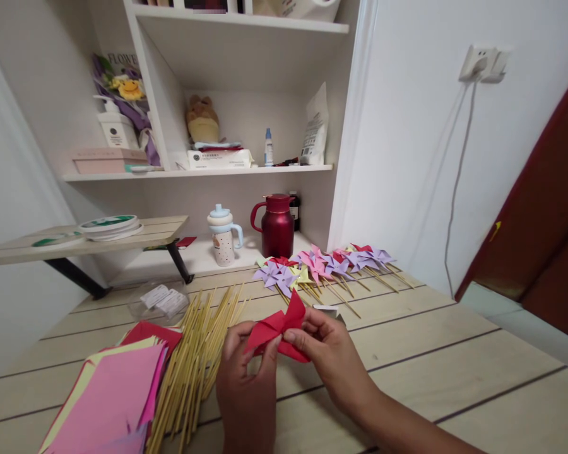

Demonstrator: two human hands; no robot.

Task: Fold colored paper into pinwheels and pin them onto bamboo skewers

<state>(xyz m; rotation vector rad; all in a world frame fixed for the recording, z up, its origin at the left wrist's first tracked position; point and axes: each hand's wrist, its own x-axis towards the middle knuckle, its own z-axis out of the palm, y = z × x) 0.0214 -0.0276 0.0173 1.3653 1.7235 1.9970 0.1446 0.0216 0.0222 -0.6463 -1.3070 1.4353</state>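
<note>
Red folded paper pinwheel head [278, 331] sits between my two hands, held just above the pale wooden plank bench [454, 353] near its front middle. My left hand [246, 372] is closed on the paper's lower left flap, fingertips pinching it from below. My right hand [326, 350] comes in from four o'clock, thumb and forefinger pinched on the paper's middle and right edge. At nine o'clock from the hands lies a loose bundle of thin bamboo sticks [194, 359], and beyond that, at eight o'clock, a stack of pink, red and yellow paper sheets [113, 397]. At twelve to one o'clock, further back on the bench, a row of finished purple, pink and yellow paper pinwheels on sticks [322, 268] lies flat. Behind them stands a dark red metal jug [277, 224].
</note>
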